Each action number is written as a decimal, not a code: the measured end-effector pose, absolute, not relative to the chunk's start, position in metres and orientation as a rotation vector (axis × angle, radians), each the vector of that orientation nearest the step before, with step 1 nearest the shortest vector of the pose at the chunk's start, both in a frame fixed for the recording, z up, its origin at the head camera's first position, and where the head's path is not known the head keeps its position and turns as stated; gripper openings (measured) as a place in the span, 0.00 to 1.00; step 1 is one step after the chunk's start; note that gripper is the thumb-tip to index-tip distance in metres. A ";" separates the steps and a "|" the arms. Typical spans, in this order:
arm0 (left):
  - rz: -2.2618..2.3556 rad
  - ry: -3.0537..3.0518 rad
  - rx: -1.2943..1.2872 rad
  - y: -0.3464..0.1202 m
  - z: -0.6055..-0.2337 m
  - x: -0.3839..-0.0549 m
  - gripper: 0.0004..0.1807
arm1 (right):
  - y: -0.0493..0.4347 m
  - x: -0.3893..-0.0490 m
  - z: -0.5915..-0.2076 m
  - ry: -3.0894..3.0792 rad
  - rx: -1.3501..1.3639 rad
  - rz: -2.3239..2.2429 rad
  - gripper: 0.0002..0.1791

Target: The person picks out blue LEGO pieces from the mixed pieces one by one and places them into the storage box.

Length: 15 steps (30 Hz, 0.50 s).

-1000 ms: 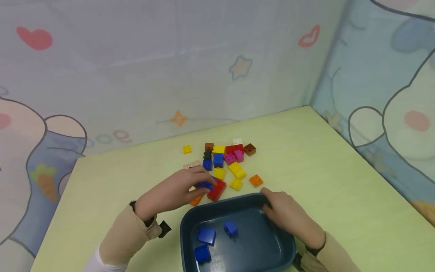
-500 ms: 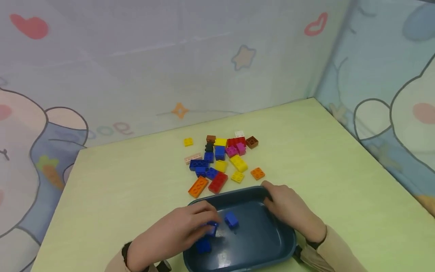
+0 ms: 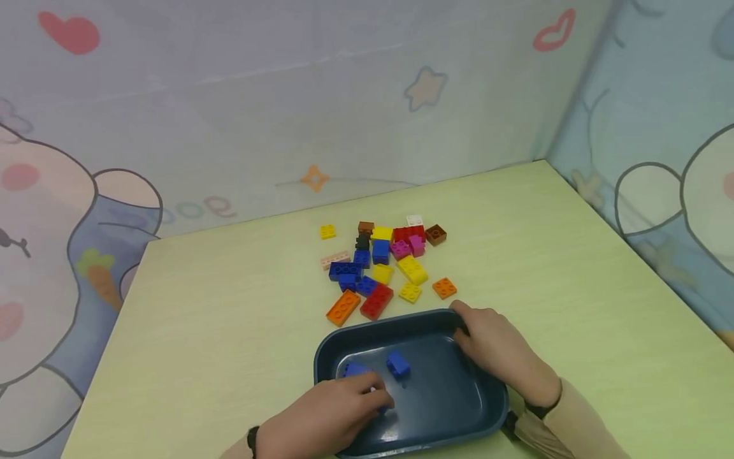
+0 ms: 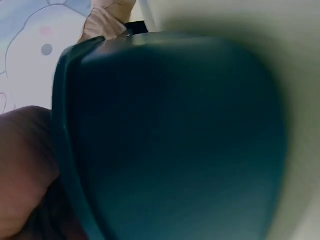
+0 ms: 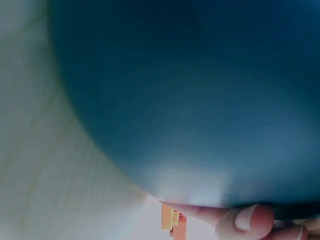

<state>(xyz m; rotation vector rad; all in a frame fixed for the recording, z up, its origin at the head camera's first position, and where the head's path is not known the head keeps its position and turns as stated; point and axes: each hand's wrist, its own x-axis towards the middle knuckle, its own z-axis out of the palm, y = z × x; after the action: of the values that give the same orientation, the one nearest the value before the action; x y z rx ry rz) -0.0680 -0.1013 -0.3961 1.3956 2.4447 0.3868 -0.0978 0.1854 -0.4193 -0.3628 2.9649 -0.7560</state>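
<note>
My left hand (image 3: 327, 414) reaches over the near left wall of a dark blue plastic tray (image 3: 447, 433), fingers curled down inside it. A sliver of blue brick (image 3: 383, 411) shows at its fingertips, mostly hidden by them. Two blue bricks lie on the tray floor close by: one (image 3: 355, 369) just beyond the knuckles, one (image 3: 398, 364) to the right. My right hand (image 3: 501, 344) grips the tray's far right corner, thumb inside the rim. The right wrist view shows its fingers (image 5: 250, 222) against the rim; in the left wrist view the tray's outer wall (image 4: 175, 125) fills most of the picture.
Beyond the tray, loose toy bricks lie in a cluster, among them a red brick (image 3: 376, 301), an orange brick (image 3: 343, 308), a long blue brick (image 3: 345, 271) and a yellow brick (image 3: 412, 269). A printed cloth wall (image 3: 258, 95) stands behind the table (image 3: 229, 319).
My left hand has moved from the brick cluster back into the tray, then a little to the right inside it. My right hand keeps its grip on the tray corner. The head view has shifted slightly.
</note>
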 end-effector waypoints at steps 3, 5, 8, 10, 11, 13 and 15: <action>0.345 2.453 1.372 -0.097 -0.398 -0.067 0.14 | 0.185 -0.098 -0.419 2.966 -0.362 -0.752 0.09; 0.311 2.458 1.357 -0.095 -0.399 -0.066 0.15 | 0.185 -0.098 -0.419 2.960 -0.352 -0.745 0.09; 0.265 2.457 1.353 -0.093 -0.403 -0.065 0.17 | 0.185 -0.098 -0.418 2.943 -0.329 -0.743 0.10; 0.236 2.451 1.372 -0.091 -0.405 -0.065 0.16 | 0.184 -0.098 -0.418 2.939 -0.324 -0.744 0.10; 0.227 2.444 1.382 -0.091 -0.407 -0.065 0.16 | 0.184 -0.098 -0.419 2.938 -0.324 -0.747 0.10; 0.215 2.425 1.394 -0.089 -0.409 -0.064 0.17 | 0.184 -0.098 -0.419 2.942 -0.325 -0.749 0.11; 0.205 2.405 1.405 -0.087 -0.410 -0.065 0.18 | 0.184 -0.098 -0.419 2.946 -0.328 -0.746 0.10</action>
<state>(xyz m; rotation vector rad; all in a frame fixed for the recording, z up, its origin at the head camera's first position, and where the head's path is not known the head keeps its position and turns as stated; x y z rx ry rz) -0.0645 -0.0870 -0.4105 1.4051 2.4045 0.2048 -0.0981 0.1837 -0.4191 -0.3275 2.9464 -0.7463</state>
